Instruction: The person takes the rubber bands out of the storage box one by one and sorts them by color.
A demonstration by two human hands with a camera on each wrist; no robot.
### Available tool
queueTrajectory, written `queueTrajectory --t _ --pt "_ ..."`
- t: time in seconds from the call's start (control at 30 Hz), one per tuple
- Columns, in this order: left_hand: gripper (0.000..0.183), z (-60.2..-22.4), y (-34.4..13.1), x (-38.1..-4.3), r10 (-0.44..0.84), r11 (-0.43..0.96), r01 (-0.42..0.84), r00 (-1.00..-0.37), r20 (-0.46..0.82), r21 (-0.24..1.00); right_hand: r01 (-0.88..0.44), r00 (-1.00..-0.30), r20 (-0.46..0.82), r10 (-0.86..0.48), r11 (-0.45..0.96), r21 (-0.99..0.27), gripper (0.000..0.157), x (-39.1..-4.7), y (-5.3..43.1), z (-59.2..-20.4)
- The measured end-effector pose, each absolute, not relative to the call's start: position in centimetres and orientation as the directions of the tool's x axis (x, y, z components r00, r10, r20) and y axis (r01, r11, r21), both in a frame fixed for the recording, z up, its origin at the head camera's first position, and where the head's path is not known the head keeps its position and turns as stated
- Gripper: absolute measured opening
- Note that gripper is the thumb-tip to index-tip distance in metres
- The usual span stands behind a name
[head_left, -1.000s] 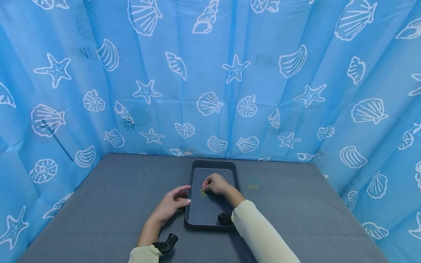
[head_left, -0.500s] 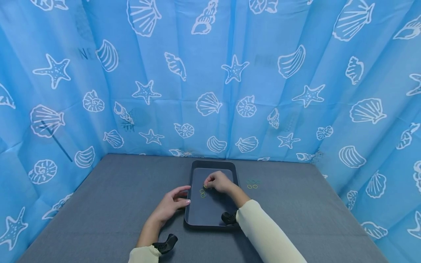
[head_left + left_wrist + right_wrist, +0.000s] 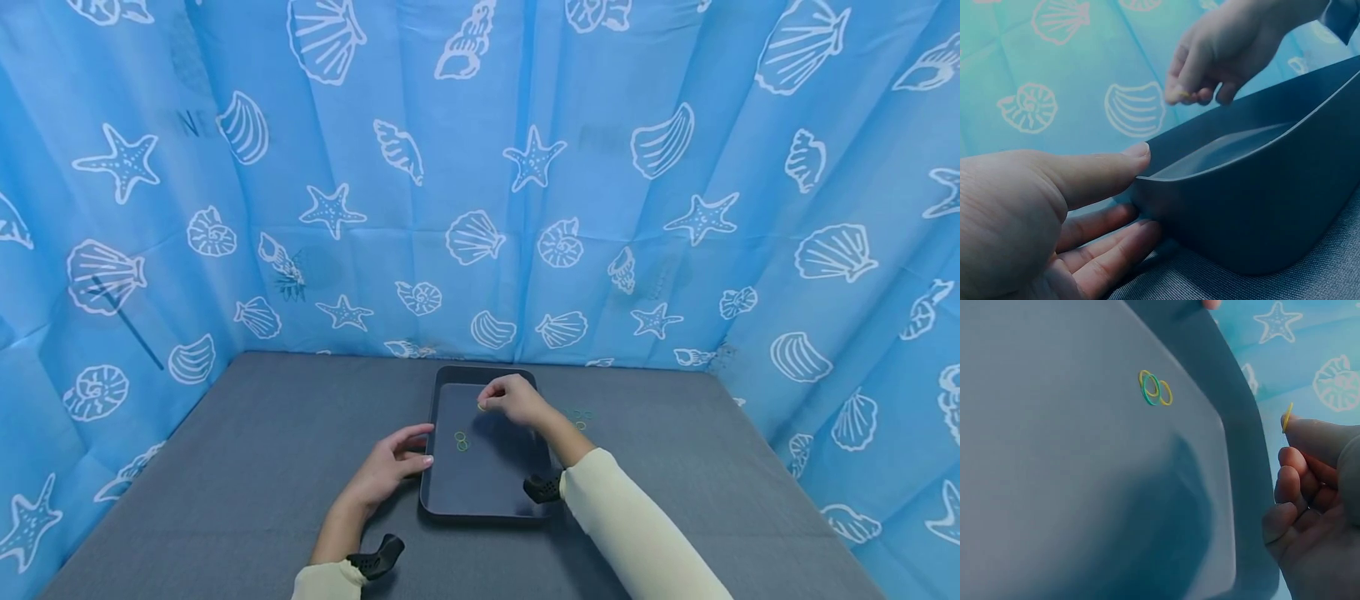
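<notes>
Yellow ring point(image 3: 1288, 418) | right grip point(image 3: 516, 399) pinches | curtain point(image 3: 420, 179): faint letter "N" point(image 3: 185, 124)

Curtain point(image 3: 480, 183): blue, printed with white seashells point(image 3: 475, 237) and starfish point(image 3: 534, 158)
Tray point(image 3: 480, 487): dark grey
Rings point(image 3: 1159, 392): yellow and green
Tablecloth point(image 3: 300, 417): grey
Sleeves point(image 3: 637, 525): cream

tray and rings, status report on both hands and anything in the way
Right hand pinches one yellow ring over the tray. Left hand at the tray's left rim. One green ring, two yellow rings on tray floor; no obstruction seen.
</notes>
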State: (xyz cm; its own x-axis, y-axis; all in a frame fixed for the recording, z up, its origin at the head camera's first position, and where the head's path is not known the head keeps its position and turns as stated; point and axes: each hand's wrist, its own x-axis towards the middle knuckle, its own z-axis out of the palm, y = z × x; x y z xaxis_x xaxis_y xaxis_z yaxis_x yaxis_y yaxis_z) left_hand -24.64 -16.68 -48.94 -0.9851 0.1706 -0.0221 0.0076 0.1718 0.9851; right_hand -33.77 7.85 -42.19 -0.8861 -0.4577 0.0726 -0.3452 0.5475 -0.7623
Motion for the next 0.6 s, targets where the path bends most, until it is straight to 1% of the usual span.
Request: queueTrajectory --t 0.33,0.6 --pt "0.049 -49.0 -16.7 -24.5 0.176 0.171 0.023 -0.984 -0.008 0.985 -0.288 -0.924 0.078 -0.374 0.548 -0.785 0.009 -33.6 10.3 -41.3" --pt "0.049 -49.1 -16.7 -24.6 0.175 0.173 0.022 -0.985 -0.009 0.985 -0.299 -0.938 0.133 -0.319 0.557 -0.775 0.007 -33.7 12.9 -41.5"
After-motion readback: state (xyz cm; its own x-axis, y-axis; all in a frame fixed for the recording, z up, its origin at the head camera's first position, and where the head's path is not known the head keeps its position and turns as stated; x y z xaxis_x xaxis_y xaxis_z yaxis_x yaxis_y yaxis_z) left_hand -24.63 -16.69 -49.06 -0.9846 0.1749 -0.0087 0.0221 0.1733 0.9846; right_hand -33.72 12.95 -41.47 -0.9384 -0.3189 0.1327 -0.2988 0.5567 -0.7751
